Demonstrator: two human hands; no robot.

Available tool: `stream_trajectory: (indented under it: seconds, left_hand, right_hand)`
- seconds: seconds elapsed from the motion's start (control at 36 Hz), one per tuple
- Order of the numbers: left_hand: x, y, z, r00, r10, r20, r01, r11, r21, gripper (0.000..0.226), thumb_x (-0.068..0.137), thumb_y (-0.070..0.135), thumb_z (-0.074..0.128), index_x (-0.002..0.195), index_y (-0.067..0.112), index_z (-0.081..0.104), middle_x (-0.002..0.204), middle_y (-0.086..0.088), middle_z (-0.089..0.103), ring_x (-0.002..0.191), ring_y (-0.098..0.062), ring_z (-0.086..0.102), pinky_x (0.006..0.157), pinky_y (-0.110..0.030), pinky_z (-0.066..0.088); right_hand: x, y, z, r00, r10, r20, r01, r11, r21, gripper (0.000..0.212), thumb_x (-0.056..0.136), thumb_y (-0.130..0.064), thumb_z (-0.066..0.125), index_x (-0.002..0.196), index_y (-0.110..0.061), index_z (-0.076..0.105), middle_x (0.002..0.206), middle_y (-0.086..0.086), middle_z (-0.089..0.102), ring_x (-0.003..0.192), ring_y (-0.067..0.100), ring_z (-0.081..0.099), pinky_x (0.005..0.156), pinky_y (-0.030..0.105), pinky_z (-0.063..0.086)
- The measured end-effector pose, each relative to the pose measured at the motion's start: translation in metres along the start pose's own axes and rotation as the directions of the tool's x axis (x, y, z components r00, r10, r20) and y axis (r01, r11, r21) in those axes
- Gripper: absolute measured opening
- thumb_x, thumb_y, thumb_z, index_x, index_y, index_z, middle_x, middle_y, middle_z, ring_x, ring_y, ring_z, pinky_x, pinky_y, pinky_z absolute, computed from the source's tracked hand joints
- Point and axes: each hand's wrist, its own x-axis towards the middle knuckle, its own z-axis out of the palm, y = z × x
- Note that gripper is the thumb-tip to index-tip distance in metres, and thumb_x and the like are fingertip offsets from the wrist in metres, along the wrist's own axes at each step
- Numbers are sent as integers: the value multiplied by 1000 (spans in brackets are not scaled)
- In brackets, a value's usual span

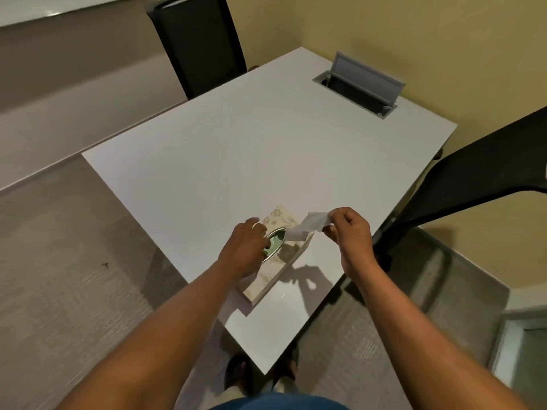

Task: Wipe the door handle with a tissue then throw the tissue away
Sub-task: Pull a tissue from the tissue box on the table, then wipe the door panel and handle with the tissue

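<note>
A white tissue [307, 225] is pinched between thumb and fingertips of the right hand [350, 232], its lower end trailing to the oval opening of a floral-patterned tissue box [275, 258]. The box is pressed down by the left hand [247, 250], laid flat across its top with fingers at the metal-rimmed slot; that hand is spread, not closed on anything. The two hands are held apart, the right raised just beyond the box's far end.

The box is set near the front corner of the white bench [236, 149], lying roughly parallel to the bench's right edge. At the far right corner a grey cable hatch [359, 81] is seen with its lid propped open. One black chair [198, 42] is placed at the far edge, and another black chair [473, 173] at the right edge. Below the front corner, what appear to be sandalled feet [236, 371] are seen on the grey carpeted floor [74, 276], though the area is dim. The door handle is not shown in this view.
</note>
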Motion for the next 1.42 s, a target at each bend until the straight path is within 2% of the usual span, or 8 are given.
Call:
stream_trajectory:
  seconds: [0.14, 0.31, 0.5, 0.67, 0.92, 1.14, 1.25, 1.42]
  left_hand:
    - [6, 6, -5, 995, -78, -56, 58, 954, -295, 26, 93, 21, 62, 113, 15, 77, 122, -5, 68, 116, -29, 59, 91, -40, 50]
    - [17, 34, -34, 973, -224, 53, 188, 642, -743, 26, 102, 24, 51, 102, 19, 76, 95, 4, 74, 84, -15, 68, 69, -19, 45]
    - [25, 68, -67, 982, -127, 137, 175, 366, -914, 34, 103, 37, 52, 106, 14, 77, 100, 2, 75, 89, -17, 74, 90, -44, 57]
    - [31, 97, -84, 996, -6, 93, 88, 382, -920, 35, 99, 45, 60, 119, 19, 73, 107, 2, 74, 92, -18, 74, 90, -43, 61]
    - [36, 174, -92, 967, 226, 115, 9, 422, -907, 45, 98, 37, 66, 139, 19, 61, 122, -5, 69, 101, -20, 72, 93, -38, 61]
    - [33, 274, -99, 914, 398, 78, -91, 389, -917, 22, 96, 24, 70, 117, 18, 74, 104, -4, 77, 97, -26, 74, 89, -47, 62]
    - [28, 332, -102, 894, 444, 60, -112, 352, -929, 18, 99, 19, 66, 111, 10, 76, 101, -12, 77, 96, -35, 73, 90, -48, 59]
    - [19, 419, -105, 848, 525, 67, -83, 256, -963, 16, 102, 9, 58, 101, 16, 72, 88, -2, 72, 76, -10, 67, 78, -28, 58]
  right_hand:
    - [-9, 1, -1, 998, -9, -59, 11, 1000, 21, 19, 93, 0, 52, 77, -4, 61, 81, 8, 62, 79, 20, 64, 68, 20, 55]
    - [-19, -3, -4, 987, -29, -156, 33, 999, 21, 18, 94, -1, 53, 79, -4, 63, 77, 1, 65, 79, 17, 66, 71, 24, 56]
    - [-34, -18, -14, 955, -119, -273, 108, 993, -53, 16, 97, -7, 54, 84, -5, 64, 87, 3, 65, 84, 16, 67, 69, 19, 55]
    - [-54, -25, -35, 908, -172, -383, 139, 984, -112, 13, 96, -11, 57, 88, -5, 65, 95, 12, 68, 88, 19, 68, 67, 18, 56]
    - [-98, -20, -97, 830, -211, -517, 122, 972, -200, 9, 86, -12, 65, 77, -13, 68, 81, 9, 70, 77, 20, 64, 78, 43, 57]
    - [-147, -27, -175, 763, -258, -593, 131, 960, -248, 8, 86, -9, 68, 78, -8, 67, 82, 16, 69, 72, 14, 58, 69, 34, 49]
    - [-176, -32, -222, 732, -286, -618, 140, 951, -275, 6, 89, -16, 69, 83, -16, 71, 82, 1, 72, 77, 10, 64, 73, 30, 53]
    - [-217, -41, -295, 632, -317, -707, 114, 941, -320, 10, 91, -19, 67, 99, -21, 72, 96, -8, 74, 91, 9, 69, 82, 29, 57]
